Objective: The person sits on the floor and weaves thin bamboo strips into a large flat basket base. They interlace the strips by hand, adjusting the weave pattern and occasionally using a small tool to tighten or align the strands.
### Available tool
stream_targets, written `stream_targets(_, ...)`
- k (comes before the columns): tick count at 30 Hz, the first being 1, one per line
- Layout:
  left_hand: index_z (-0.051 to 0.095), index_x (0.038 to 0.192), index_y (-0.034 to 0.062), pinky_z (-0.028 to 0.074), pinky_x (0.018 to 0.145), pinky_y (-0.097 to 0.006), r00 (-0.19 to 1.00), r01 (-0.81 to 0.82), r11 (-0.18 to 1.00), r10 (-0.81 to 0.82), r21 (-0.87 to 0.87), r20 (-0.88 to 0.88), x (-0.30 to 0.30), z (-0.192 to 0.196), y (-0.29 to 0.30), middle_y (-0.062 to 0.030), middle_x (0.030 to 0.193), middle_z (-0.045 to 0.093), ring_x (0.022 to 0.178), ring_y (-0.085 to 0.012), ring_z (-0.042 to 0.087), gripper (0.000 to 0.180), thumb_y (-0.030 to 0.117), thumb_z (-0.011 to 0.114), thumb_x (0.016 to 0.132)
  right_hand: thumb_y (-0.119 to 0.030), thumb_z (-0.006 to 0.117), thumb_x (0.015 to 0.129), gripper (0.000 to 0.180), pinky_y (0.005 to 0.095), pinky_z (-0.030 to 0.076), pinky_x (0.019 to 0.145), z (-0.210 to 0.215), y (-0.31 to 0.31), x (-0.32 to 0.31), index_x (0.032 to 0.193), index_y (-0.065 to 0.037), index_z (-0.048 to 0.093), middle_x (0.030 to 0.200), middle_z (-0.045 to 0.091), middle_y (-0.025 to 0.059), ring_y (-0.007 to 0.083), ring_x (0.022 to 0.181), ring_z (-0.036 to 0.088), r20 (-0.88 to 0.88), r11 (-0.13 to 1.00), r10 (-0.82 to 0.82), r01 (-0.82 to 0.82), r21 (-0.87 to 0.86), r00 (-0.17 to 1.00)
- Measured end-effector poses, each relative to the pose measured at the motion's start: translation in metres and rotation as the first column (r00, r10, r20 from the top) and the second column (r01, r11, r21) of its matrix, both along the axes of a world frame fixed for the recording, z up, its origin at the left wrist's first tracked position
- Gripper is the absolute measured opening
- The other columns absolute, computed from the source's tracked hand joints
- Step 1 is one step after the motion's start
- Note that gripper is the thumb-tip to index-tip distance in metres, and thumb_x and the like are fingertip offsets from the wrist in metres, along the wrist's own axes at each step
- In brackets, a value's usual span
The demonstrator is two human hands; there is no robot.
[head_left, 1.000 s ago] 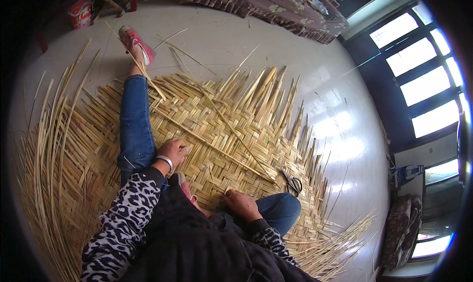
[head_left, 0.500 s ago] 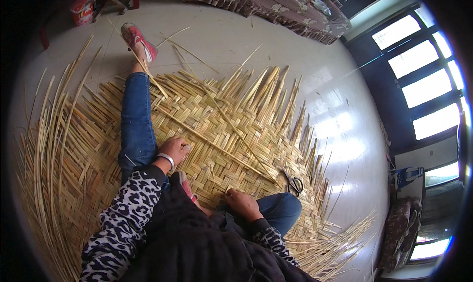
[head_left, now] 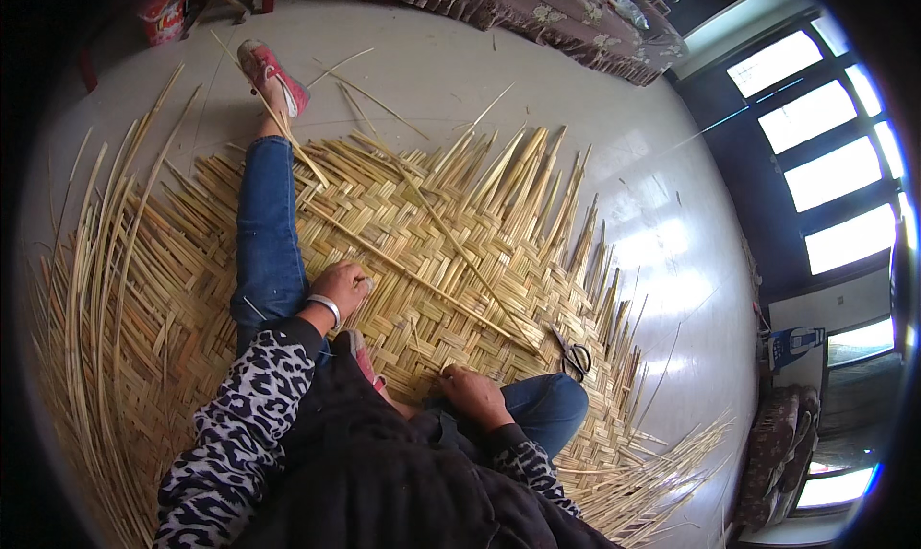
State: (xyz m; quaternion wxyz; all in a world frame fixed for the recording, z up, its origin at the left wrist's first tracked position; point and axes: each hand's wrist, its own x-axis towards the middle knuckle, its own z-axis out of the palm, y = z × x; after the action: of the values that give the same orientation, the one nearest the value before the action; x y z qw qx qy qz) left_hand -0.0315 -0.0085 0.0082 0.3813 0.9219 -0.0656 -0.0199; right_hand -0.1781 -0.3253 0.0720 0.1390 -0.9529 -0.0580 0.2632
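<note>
A large mat [head_left: 499, 261] of flat, straw-coloured reed strips is spread on the floor, woven in a twill pattern. My left hand [head_left: 341, 290] lies on it beside my left knee, its fingers curled in, and a pale band circles the wrist. My right hand [head_left: 472, 396] is down at the weave in front of my bent right knee. Its fingers are bent and closed against the strips, and what they may pinch is hidden. Two long loose strips, one [head_left: 413, 278] nearer me and another [head_left: 446, 231] beyond it, slant across the weave. Black-handled scissors [head_left: 576, 359] lie right of my right knee.
Unwoven strip ends [head_left: 120, 252] fan out along the left side, with more [head_left: 662, 472] at lower right. My left leg [head_left: 266, 223] stretches over the mat. Farther off stand a bed or couch with a patterned cover [head_left: 518, 17], a red bucket [head_left: 165, 17] and wooden legs.
The view has shifted very slightly. Both hands, the scissors and the strips stay practically where they were.
</note>
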Motion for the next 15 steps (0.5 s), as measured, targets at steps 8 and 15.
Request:
stream_targets(8,0.073,0.094,0.0076,0.055,0.088,-0.048,1.000,-0.008,1.000,0.009,0.016,-0.022,-0.0006,0.0038,-0.0011,-0.0159,0.105,0.071,0.100,-0.0385,0.068,0.021,0.028,0.072,0.090,-0.037,0.055,0.102,0.032,0.0561,0.057,0.084,-0.0009,0.0001,-0.0010,0.115,-0.011,0.068,0.102,0.076,0.0238,0.0444,0.096,0.073,0.014,1.000,-0.017,0.016,0.011,1.000)
stream_targets(15,0.072,0.094,0.0071,0.055,0.088,-0.048,1.000,-0.006,1.000,0.006,0.001,-0.004,-0.0008,0.0023,-0.0008,-0.0160,0.105,0.071,0.099,-0.0385,0.068,0.022,0.028,0.071,0.090,-0.038,0.055,0.102,0.033,0.0562,0.057,0.083,0.0060,0.0018,0.0000,0.115,-0.011,0.067,0.103,0.076,0.0226,0.0440,0.096,0.073,0.011,1.000,0.005,-0.005,-0.014,1.000)
